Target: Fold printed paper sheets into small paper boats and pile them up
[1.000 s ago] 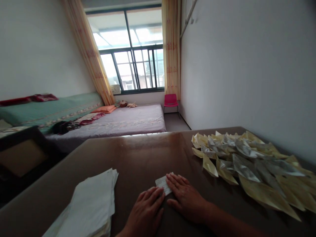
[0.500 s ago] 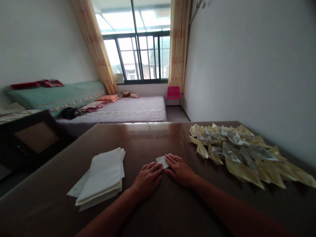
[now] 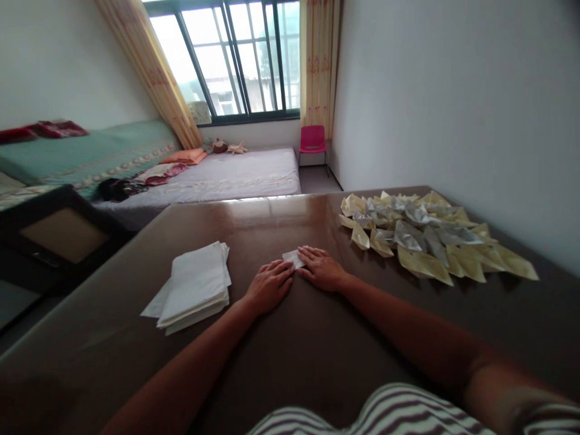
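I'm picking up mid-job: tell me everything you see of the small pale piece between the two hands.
The small piece looks like paper, whitish with faint markings. It lies flat on the brown table. The right hand covers its right part, and the fingers of the left hand rest at its lower left edge. Its full outline is hidden, and I can't tell how many layers it has.

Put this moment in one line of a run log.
left hand: fingertips at folded paper's edge | right hand: fingers flat on it | left: paper stack | right: folded paper boats
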{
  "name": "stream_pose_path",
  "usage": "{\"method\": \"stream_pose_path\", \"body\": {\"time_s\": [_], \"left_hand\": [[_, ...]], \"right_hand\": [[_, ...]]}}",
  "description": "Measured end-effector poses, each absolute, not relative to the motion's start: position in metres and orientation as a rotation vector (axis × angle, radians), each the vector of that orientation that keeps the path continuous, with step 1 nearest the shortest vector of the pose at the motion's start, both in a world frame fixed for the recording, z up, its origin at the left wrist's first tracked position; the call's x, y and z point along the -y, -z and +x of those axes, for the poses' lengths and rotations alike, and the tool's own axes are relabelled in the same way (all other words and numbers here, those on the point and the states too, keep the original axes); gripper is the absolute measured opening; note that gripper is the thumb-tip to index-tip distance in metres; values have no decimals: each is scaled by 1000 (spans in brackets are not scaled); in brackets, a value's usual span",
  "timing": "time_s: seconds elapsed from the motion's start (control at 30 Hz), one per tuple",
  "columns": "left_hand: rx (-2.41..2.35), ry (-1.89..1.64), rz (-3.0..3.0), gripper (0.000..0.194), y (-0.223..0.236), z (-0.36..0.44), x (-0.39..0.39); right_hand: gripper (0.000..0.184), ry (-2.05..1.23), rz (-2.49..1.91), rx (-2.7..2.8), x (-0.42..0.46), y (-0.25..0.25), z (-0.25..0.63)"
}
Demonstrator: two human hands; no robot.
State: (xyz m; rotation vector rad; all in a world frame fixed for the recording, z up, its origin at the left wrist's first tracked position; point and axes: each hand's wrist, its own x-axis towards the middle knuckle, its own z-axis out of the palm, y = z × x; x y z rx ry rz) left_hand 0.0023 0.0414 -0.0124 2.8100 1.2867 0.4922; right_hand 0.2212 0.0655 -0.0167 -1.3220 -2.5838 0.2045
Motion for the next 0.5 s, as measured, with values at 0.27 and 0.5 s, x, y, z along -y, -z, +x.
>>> {"method": "stream_pose_path", "body": {"time_s": [0.27,0.5], "left_hand": [[-1268,-461,2810,39,12,1,-43],[-1273,-457,2810,38,11,2,-42]], "right_hand": [[68,-184,-1328,2592,-67,20,221],[66,-195,-1340,2591,-67,19,220]]}}
